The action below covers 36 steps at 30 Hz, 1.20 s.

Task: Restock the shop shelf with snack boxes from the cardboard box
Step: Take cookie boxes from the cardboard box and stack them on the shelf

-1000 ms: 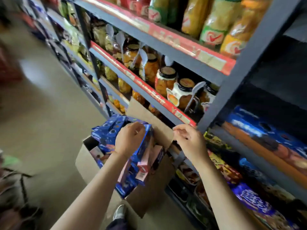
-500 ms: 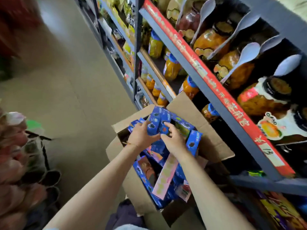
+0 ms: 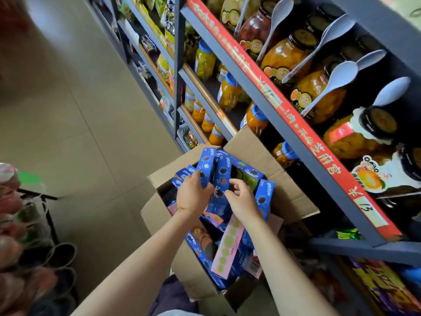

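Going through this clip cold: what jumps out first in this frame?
Both hands, left hand and right hand, are deep in an open cardboard box at centre, gathering upright blue snack boxes. A long pink box lies slanted among them. To the right, jars of orange fruit with white spoons fill a red-edged shelf.

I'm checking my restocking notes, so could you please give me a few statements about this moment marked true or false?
1. Both hands are down in the cardboard box. True.
2. The left hand rests on upright blue snack boxes. True.
3. The right hand holds a jar. False: it reaches among the blue boxes.
4. A pink box lies in the carton. True.
5. White spoons lie on the floor. False: they are fixed to jars on the shelf.
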Motion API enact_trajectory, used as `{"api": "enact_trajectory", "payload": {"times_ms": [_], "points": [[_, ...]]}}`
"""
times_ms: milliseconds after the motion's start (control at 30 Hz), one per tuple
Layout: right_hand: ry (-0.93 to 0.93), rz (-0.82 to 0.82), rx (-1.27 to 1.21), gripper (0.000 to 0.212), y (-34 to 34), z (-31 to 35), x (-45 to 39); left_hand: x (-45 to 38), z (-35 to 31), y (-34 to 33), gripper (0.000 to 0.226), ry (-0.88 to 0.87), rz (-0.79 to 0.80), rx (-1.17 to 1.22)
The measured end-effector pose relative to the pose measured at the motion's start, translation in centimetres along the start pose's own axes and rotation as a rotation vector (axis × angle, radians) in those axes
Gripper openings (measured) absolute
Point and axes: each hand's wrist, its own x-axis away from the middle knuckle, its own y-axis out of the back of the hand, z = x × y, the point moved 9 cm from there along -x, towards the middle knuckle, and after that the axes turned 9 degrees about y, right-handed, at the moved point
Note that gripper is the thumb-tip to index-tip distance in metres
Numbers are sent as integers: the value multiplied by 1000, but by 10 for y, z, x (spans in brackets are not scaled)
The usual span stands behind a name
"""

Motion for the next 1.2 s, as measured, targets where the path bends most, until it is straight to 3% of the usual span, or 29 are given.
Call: {"api": "enact_trajectory", "payload": {"times_ms": [200,300,400,500,600,667,733,800,867,1000,1067,1200], "points": [[23,-112,-67,28,17,-5,14,27,20,26,43,109,-59,473],[43,-175,-156,22,36,3,28,49,16,33,42,109,21,854],[86,-228,-430,14,59,18,49,76,-11,32,26,28,187,1041],[154,-222,-692,19,88,31,78,116,-45,9,35,-63,455,1020],[302,-255,-731,22,139,29,115,171,-81,-28,57,-232,715,881],[373,-253,-692,17,173,17,146,204,-101,-54,65,-282,781,789],[374,-248,-694,12,205,-9,179,237,-124,-72,50,-261,779,800],[348,-247,-748,25,232,-35,210,270,-147,-93,37,-240,812,844],[288,-227,-872,37,254,-64,237,305,-169,-114,46,-256,845,849],[229,-73,-1032,36,282,-96,289,373,-198,-156,62,-268,1022,916],[278,-112,-885,35,307,-107,310,397,-211,-166,59,-328,1016,910],[307,-274,-421,34,360,-119,353,430,-234,-172,59,-388,852,846]]}}
